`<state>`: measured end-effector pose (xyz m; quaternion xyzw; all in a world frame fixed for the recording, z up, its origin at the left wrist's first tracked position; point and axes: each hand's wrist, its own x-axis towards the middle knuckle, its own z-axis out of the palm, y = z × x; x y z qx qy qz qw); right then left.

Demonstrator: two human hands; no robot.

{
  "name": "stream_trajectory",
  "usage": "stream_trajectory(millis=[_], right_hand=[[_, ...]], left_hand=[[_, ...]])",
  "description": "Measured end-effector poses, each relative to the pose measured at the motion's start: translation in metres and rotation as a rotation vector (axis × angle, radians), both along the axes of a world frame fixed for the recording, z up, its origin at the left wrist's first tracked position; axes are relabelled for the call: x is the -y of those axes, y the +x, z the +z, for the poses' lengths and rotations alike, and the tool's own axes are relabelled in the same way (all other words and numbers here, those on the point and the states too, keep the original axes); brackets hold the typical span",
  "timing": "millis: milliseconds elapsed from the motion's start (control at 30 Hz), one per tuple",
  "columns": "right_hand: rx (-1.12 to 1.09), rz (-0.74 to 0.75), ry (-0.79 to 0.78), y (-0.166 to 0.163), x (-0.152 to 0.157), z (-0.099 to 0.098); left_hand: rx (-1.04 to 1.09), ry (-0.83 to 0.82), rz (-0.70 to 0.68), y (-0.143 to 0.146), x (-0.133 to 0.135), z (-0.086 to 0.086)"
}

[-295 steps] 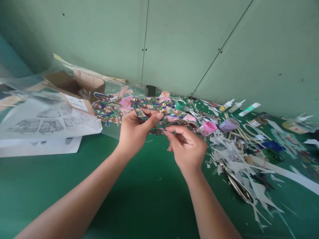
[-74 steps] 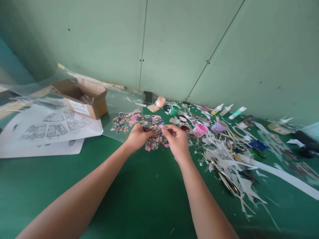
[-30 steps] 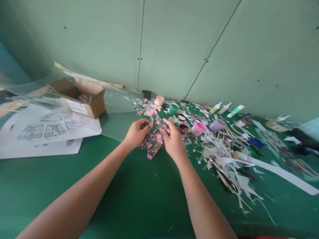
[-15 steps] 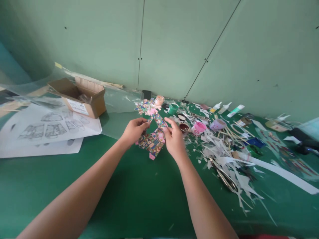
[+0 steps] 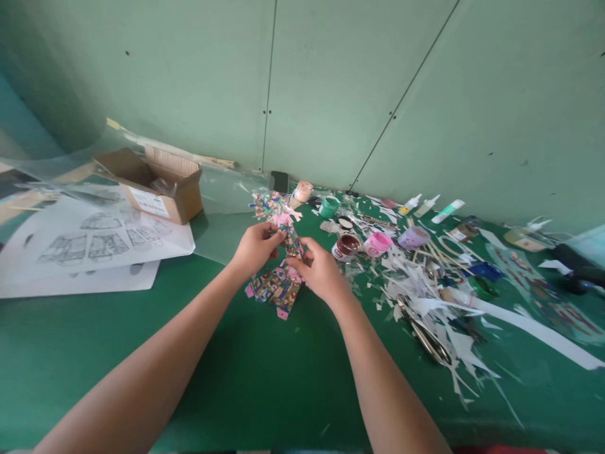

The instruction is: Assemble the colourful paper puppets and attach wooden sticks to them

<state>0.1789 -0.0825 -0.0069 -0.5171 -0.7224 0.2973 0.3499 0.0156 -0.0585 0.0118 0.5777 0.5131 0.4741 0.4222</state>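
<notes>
Between my hands, over the green tabletop, is a flat jointed paper puppet [image 5: 276,287] in pink, blue and brown patterns. Its frilled head part [image 5: 270,206] points away from me, and pink tabs stick out at its near end. My left hand [image 5: 258,249] pinches the puppet's left side near the neck, thumb on top. Lower on the right side, my right hand [image 5: 319,268] has thumb and fingers closed on the edge of the middle piece. Parts of the puppet are hidden behind my fingers.
To the left lie printed drawing sheets [image 5: 89,243] and an open cardboard box [image 5: 189,198]. Paint jars, including a brown one [image 5: 346,247] and a pink one [image 5: 377,243], stand right of my hands. Further right are white paper scraps [image 5: 444,321], metal scissors [image 5: 425,334] and glue bottles [image 5: 428,205].
The puppet has shifted slightly left, its lower part nearer to me. My right hand has moved left and down, and its raised index finger has closed onto the puppet.
</notes>
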Motion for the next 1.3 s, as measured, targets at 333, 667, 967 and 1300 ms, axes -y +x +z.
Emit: stream_trajectory(millis=[333, 667, 967, 1300], right_hand=[[-0.061, 0.054, -0.036, 0.002, 0.0, 0.002], [-0.149, -0.094, 0.054, 0.007, -0.003, 0.005], [-0.31, -0.246, 0.063, 0.011, -0.008, 0.006], [-0.654, -0.366, -0.147, 0.009, -0.006, 0.01]], left_hand=[[0.001, 0.059, 0.018, -0.001, -0.002, -0.009], [-0.045, -0.078, 0.043, 0.0, 0.002, 0.0], [-0.08, -0.135, -0.078, 0.0, 0.005, 0.001], [0.164, -0.217, -0.09, 0.002, 0.003, 0.004]])
